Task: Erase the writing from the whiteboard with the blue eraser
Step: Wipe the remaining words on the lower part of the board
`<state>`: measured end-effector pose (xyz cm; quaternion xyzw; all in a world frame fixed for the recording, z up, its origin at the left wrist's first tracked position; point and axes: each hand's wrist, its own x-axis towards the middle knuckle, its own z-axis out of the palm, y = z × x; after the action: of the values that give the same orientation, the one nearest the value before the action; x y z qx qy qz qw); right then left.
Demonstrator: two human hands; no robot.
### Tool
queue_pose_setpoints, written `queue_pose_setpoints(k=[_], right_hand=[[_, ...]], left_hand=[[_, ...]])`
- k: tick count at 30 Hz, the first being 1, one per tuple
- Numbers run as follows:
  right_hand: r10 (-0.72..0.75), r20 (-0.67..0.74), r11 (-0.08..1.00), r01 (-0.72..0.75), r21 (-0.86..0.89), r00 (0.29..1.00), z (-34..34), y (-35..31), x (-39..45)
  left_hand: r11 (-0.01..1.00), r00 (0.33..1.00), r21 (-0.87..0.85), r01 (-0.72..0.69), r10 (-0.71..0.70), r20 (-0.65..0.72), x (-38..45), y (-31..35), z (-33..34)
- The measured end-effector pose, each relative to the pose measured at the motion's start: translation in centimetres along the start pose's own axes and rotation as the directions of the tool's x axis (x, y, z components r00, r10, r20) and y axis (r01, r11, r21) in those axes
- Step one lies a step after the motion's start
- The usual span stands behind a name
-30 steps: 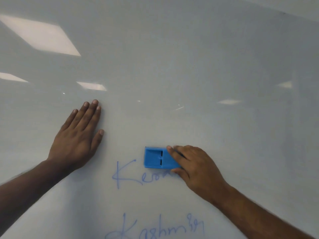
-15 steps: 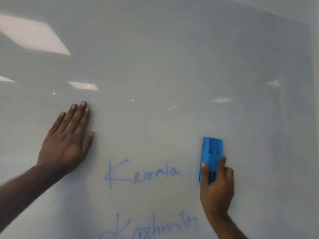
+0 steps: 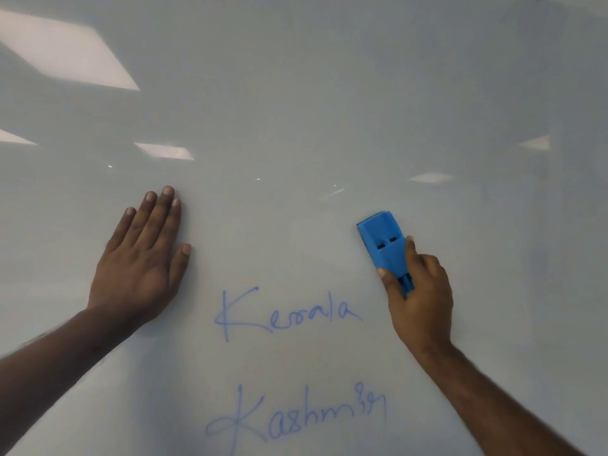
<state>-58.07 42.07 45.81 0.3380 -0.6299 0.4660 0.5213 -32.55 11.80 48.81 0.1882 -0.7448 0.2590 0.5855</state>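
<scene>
Head view looks onto a glossy whiteboard (image 3: 296, 93) that fills nearly the whole picture, with pale reflections of ceiling lights (image 3: 69, 54) across its upper left and smaller ones to the right. Two words in blue marker are on the lower middle of the board: "Kerala" (image 3: 286, 315) and, below it, "Kashmir" (image 3: 296, 419), both whole and unsmeared. Nothing lies between the eraser (image 3: 383, 245) and the writing; the eraser sits up and to the right of "Kerala", just past the end of the word and apart from it. Its long axis runs from upper left to lower right, tilted a little off vertical, with the free end pointing up-left and the lower end inside the right hand (image 3: 418, 291), whose thumb and fingers are curled round the blue body. Whether the pad touches the board cannot be told. The left hand (image 3: 141, 258) lies flat on the board to the left of "Kerala", fingers straight and close together, well apart from the right hand.
</scene>
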Motion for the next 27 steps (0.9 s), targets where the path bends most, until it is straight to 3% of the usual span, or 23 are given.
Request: queue_pose_setpoints(k=[3, 5, 7, 10, 12, 13, 14, 16, 18, 20, 23, 27], right_hand=[[-0.212, 0.059, 0.977, 0.211, 0.020, 0.976, 0.7, -1.0, -1.9], [-0.359, 0.163, 0.933, 0.357, 0.041, 0.919, 1.0, -1.0, -4.5], [-0.488, 0.261, 0.869, 0.492, 0.052, 0.833, 0.8, -0.3, -7.1], [-0.650, 0.400, 0.710, 0.704, 0.018, 0.646, -0.1, 1.0, -9.3], [-0.703, 0.473, 0.608, 0.794, 0.014, 0.531, -0.9, 1.2, -8.9], [-0.712, 0.480, 0.592, 0.806, 0.018, 0.512, -1.1, 1.1, -8.2], [-0.707, 0.464, 0.610, 0.793, 0.018, 0.533, -1.2, 0.9, -7.2], [-0.625, 0.373, 0.742, 0.670, 0.011, 0.686, -1.2, 0.0, -4.6], [-0.453, 0.259, 0.885, 0.465, 0.018, 0.853, -0.9, -1.4, -1.6], [-0.310, 0.156, 0.950, 0.311, 0.024, 0.938, 0.0, -2.9, 0.7], [-0.222, 0.078, 0.974, 0.217, 0.065, 0.972, 1.5, -5.1, 1.8], [-0.423, 0.149, 0.906, 0.415, 0.084, 0.894, 2.6, -6.2, -2.2]], left_hand=[[1.000, 1.000, -0.008, 0.008, -0.008, -0.007, -0.2, -0.1, 0.2], [1.000, 1.000, -0.003, 0.010, -0.010, -0.003, -0.2, -0.1, 0.2], [1.000, 1.000, -0.004, 0.010, -0.010, 0.005, -0.4, 0.0, 0.2], [1.000, 1.000, -0.014, 0.014, -0.014, 0.015, -1.0, 0.1, 0.0], [1.000, 1.000, -0.013, 0.009, -0.008, 0.023, -1.6, 0.2, -0.2], [1.000, 1.000, -0.010, 0.007, -0.007, 0.025, -2.0, 0.2, -0.2], [1.000, 1.000, -0.006, 0.010, -0.010, 0.024, -2.3, 0.3, -0.3], [1.000, 0.999, 0.001, 0.017, -0.017, 0.027, -2.8, 0.4, -0.3], [1.000, 0.999, 0.003, 0.023, -0.023, 0.034, -3.2, 0.3, -0.3], [1.000, 0.999, 0.007, 0.021, -0.021, 0.036, -3.5, 0.3, -0.2], [1.000, 0.999, 0.004, 0.019, -0.019, 0.037, -4.0, 0.2, -0.1], [1.000, 0.999, 0.002, 0.020, -0.020, 0.033, -4.5, 0.2, 0.0]])
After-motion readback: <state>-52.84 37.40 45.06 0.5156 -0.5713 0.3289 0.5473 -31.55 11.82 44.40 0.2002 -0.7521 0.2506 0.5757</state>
